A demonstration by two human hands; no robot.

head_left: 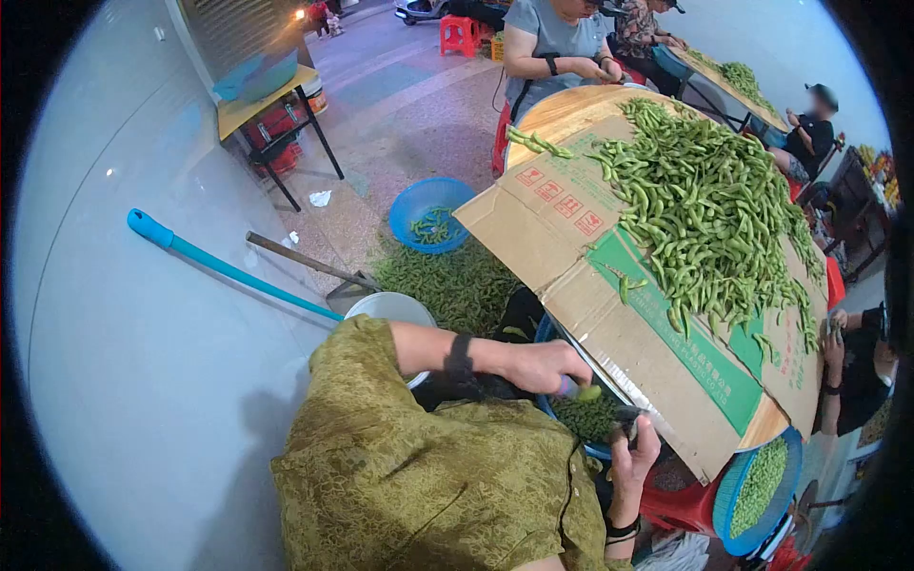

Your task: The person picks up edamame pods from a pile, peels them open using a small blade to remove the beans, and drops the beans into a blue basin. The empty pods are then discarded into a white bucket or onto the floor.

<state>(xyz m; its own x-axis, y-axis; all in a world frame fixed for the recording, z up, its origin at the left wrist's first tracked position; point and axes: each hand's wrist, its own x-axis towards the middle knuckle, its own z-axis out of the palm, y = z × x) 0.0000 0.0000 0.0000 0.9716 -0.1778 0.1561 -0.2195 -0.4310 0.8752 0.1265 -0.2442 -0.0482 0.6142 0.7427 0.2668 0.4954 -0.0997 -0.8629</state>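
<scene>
My left hand (547, 367) is closed, with a green soybean pod (590, 392) at its fingertips and a purplish patch beside the fingers. Lower and to the right, my right hand (636, 455) has its fingers bent together around a small dark object (628, 415) that I cannot make out. Both hands are close together over a blue basin (545, 331) holding a mass of small green pieces (586, 419). The cardboard-covered table edge overlaps part of this basin.
A large heap of pods (705, 209) covers the flattened cardboard (533, 228) on the round table. More pods lie on the floor (447, 285) near a blue bowl (457, 193). Shelled beans fill another basin (760, 485). A blue-handled pole (238, 271) slants at left. Other people sit around tables.
</scene>
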